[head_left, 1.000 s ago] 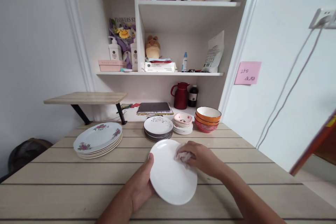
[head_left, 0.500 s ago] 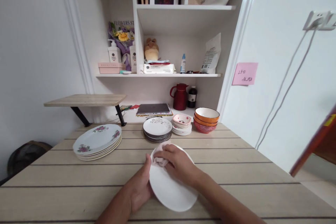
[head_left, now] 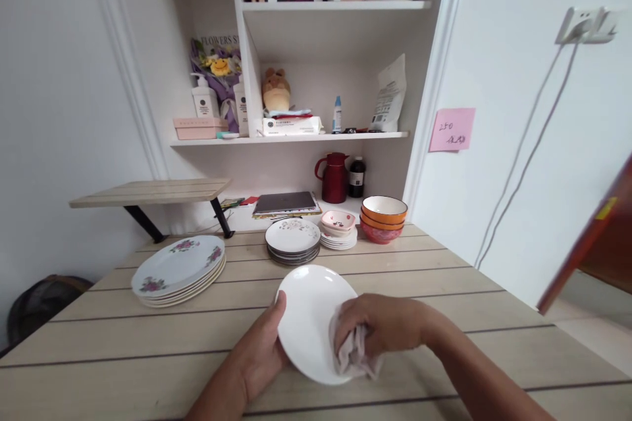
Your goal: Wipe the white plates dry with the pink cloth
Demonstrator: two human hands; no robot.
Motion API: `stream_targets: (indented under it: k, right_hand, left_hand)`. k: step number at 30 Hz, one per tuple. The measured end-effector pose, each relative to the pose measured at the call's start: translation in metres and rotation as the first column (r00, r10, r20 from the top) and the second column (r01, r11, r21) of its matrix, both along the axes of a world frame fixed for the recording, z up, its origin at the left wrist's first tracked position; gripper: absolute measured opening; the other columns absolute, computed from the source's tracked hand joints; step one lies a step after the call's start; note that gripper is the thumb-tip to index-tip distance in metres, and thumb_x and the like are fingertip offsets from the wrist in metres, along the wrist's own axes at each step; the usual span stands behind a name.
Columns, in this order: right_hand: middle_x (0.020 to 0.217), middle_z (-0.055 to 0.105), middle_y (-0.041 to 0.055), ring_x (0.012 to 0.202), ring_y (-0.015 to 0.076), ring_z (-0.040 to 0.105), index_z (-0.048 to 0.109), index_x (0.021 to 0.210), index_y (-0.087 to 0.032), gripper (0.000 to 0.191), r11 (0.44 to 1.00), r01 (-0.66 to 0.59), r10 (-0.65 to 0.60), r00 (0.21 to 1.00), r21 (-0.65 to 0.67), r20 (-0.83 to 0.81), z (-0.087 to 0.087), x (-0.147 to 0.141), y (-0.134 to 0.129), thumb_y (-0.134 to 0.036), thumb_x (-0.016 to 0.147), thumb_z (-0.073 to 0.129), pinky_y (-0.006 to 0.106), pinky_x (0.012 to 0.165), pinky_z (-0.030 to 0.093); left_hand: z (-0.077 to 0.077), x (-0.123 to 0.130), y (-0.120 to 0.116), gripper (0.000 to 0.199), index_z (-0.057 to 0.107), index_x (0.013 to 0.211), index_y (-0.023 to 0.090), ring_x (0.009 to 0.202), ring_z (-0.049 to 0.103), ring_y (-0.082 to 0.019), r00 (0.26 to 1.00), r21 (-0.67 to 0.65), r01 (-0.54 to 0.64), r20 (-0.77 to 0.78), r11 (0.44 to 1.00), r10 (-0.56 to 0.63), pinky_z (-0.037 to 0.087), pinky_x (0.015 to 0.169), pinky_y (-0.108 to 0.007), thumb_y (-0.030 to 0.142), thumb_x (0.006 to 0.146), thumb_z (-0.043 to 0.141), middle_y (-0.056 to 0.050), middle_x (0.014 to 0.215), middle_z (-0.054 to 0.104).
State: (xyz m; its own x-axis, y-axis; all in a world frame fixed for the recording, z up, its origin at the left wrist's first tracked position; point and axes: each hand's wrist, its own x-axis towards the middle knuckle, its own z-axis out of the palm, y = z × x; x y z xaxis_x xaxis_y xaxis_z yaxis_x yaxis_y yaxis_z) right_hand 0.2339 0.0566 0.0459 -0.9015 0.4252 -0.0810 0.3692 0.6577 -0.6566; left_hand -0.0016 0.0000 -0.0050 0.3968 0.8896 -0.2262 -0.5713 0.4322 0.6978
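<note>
A plain white plate (head_left: 311, 322) is tilted toward me above the wooden table. My left hand (head_left: 266, 342) grips its left rim, thumb on the edge and the other fingers hidden underneath. Bunched in my right hand (head_left: 382, 322) is a pale pinkish cloth (head_left: 356, 352), pressed against the plate's lower right edge. Part of the cloth hangs past the rim. Beyond the plate stands a stack of dark-rimmed floral plates (head_left: 293, 240).
Oval floral plates (head_left: 178, 270) are stacked at left, near a small raised shelf (head_left: 148, 192). Small dishes (head_left: 338, 231) and stacked bowls (head_left: 383, 218) stand at the back right. Behind them are a laptop (head_left: 285, 202) and a red jug (head_left: 334, 177).
My right hand has moved the cloth from the plate's upper left to its lower right edge. My left hand keeps its grip on the rim. The view has shifted slightly.
</note>
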Motion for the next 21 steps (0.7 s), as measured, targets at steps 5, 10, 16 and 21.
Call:
stream_targets:
  k: [5, 10, 16, 21]
  right_hand:
    - [0.101, 0.067, -0.0005, 0.089, 0.0188, 0.061, 0.07, 0.102, -0.033, 0.049, 0.886, 0.384, -0.37, 0.923, 0.26, -0.101, -0.012, 0.003, 0.018, -0.005, 0.065, 0.054, 0.026, 0.077, 0.043]
    - [0.104, 0.062, 0.0042, 0.089, 0.0195, 0.059, 0.065, 0.111, -0.029, 0.043, 0.684, 0.593, -0.559, 0.8, 0.424, -0.218, -0.03, -0.028, 0.026, -0.011, 0.074, 0.052, 0.027, 0.075, 0.041]
    - [0.104, 0.06, 0.0074, 0.096, 0.0206, 0.053, 0.062, 0.116, -0.024, 0.046, 0.71, 0.505, -0.357, 0.859, 0.491, -0.367, -0.037, -0.061, 0.025, -0.005, 0.077, 0.049, 0.03, 0.084, 0.039]
    - [0.1, 0.062, 0.0064, 0.093, 0.0203, 0.051, 0.062, 0.117, -0.026, 0.046, 0.788, 0.33, -0.133, 0.916, 0.519, -0.379, -0.032, -0.072, 0.015, -0.004, 0.081, 0.045, 0.032, 0.083, 0.039]
  left_hand:
    - [0.004, 0.003, -0.002, 0.071, 0.031, 0.144, 0.015, 0.122, 0.054, -0.027, 0.997, -0.002, -0.061, -0.04, 0.998, 0.061, 0.035, 0.106, -0.043, 0.048, 0.086, 0.052, -0.016, 0.126, 0.063]
    - [0.009, 0.004, -0.003, 0.071, 0.032, 0.144, 0.013, 0.119, 0.056, -0.028, 0.996, -0.024, -0.047, -0.079, 0.999, 0.045, 0.037, 0.104, -0.045, 0.047, 0.085, 0.054, -0.017, 0.123, 0.064]
    - [0.005, 0.005, -0.001, 0.066, 0.035, 0.142, 0.011, 0.119, 0.056, -0.026, 1.0, 0.019, -0.009, 0.001, 1.0, 0.009, 0.034, 0.106, -0.039, 0.044, 0.087, 0.051, -0.017, 0.123, 0.065]
    - [0.001, 0.007, 0.0, 0.073, 0.041, 0.139, 0.013, 0.121, 0.054, -0.027, 0.999, 0.0, -0.002, 0.048, 1.0, 0.002, 0.032, 0.107, -0.041, 0.062, 0.085, 0.036, -0.016, 0.124, 0.064]
